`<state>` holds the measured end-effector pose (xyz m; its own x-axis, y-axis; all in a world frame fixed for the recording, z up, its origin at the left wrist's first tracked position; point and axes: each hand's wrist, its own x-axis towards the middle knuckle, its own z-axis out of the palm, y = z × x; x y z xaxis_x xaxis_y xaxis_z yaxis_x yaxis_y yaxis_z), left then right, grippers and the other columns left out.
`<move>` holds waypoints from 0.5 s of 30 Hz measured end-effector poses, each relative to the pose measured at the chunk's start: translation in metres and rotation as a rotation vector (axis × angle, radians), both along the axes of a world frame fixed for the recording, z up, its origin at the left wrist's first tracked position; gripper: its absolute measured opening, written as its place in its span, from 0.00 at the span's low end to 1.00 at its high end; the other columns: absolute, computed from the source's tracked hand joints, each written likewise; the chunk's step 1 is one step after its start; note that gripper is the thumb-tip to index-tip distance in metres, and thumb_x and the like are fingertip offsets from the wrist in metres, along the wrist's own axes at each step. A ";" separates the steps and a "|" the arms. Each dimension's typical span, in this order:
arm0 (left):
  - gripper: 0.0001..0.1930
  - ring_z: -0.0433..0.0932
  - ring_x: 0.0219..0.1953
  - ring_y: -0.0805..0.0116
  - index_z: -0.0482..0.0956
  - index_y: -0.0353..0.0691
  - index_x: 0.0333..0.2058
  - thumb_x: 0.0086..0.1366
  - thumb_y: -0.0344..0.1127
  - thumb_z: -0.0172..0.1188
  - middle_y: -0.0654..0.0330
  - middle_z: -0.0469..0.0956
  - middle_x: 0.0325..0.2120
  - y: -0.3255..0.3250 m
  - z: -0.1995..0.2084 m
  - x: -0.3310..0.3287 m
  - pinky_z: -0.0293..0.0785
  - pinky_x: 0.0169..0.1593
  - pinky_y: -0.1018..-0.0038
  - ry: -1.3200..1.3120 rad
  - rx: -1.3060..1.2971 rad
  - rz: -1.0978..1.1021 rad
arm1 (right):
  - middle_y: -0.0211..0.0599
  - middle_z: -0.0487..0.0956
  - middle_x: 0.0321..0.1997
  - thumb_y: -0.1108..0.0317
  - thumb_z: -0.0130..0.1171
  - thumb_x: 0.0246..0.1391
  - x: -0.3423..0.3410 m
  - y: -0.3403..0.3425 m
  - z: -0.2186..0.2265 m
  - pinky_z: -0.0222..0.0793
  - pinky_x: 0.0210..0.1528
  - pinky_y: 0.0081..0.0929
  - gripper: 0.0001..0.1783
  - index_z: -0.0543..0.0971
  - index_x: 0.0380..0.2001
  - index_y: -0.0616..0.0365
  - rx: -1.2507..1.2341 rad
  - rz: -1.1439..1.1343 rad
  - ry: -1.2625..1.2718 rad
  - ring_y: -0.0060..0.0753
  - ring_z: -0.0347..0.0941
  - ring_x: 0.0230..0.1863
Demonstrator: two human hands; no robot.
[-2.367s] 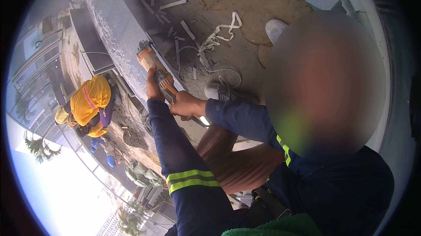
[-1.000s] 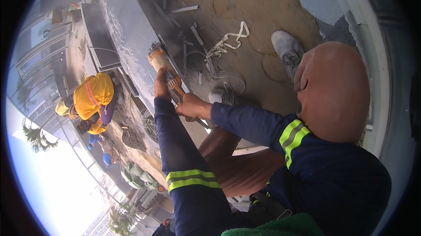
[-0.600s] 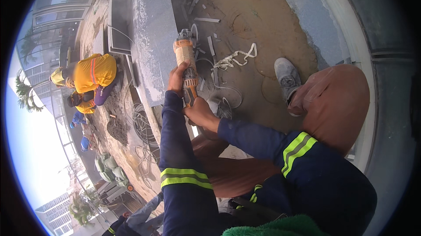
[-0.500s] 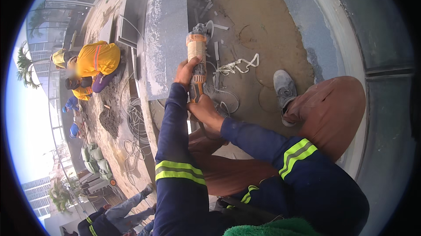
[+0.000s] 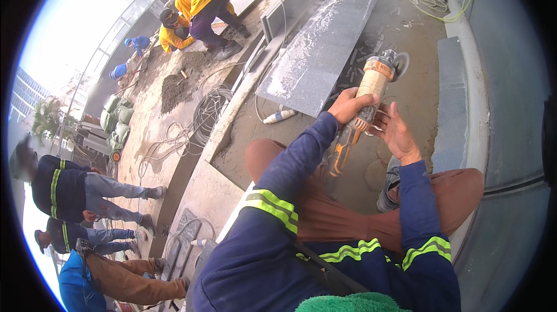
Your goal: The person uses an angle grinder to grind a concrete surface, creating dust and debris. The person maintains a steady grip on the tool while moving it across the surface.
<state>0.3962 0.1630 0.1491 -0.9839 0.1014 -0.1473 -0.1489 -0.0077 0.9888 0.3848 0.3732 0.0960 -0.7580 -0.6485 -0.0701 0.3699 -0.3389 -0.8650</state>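
Note:
An orange-and-grey angle grinder (image 5: 373, 84), its body wrapped in pale tape, hangs tilted before me with its disc (image 5: 401, 66) at the far end. My left hand (image 5: 350, 106) is closed round the body of the tool. To the right of the grinder, my right hand (image 5: 400, 137) is open, palm turned partly up and fingers apart. Its fingertips come close to the grinder's body; whether they touch cannot be made out. Beyond my left hand lies a long grey stone slab (image 5: 313, 60) with whitish dust along it.
Several thin stone offcuts (image 5: 371, 45) lie beyond the grinder. A white cable connector (image 5: 280, 116) rests below the slab. Coiled cable (image 5: 210, 109) sits on the ground to the left. Workers in yellow (image 5: 200, 2) bend at the far left; other people (image 5: 110, 196) stand at the near left.
My right hand has come off the grinder's rear handle and opened beside it. My left hand still holds the grinder, now farther right in view. The view has turned, showing more people at left.

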 end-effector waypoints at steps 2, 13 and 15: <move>0.32 0.85 0.46 0.64 0.78 0.28 0.60 0.68 0.50 0.69 0.52 0.84 0.48 0.008 0.001 0.016 0.82 0.51 0.67 0.006 -0.006 -0.018 | 0.40 0.74 0.69 0.21 0.44 0.69 0.017 -0.014 0.014 0.66 0.70 0.44 0.52 0.63 0.76 0.55 -0.037 -0.059 0.004 0.36 0.72 0.68; 0.34 0.84 0.50 0.65 0.77 0.24 0.60 0.71 0.52 0.68 0.52 0.82 0.49 0.036 -0.018 0.031 0.81 0.53 0.69 0.044 0.003 -0.070 | 0.50 0.80 0.62 0.40 0.57 0.71 0.007 -0.025 -0.011 0.76 0.69 0.45 0.39 0.68 0.69 0.63 -0.424 -0.119 -0.118 0.44 0.80 0.62; 0.34 0.85 0.50 0.65 0.75 0.24 0.62 0.72 0.52 0.66 0.51 0.82 0.50 0.036 -0.016 0.037 0.84 0.51 0.68 -0.026 0.060 -0.065 | 0.52 0.81 0.60 0.45 0.59 0.69 0.009 -0.031 -0.007 0.79 0.66 0.45 0.38 0.68 0.70 0.63 -0.383 -0.206 -0.103 0.45 0.81 0.60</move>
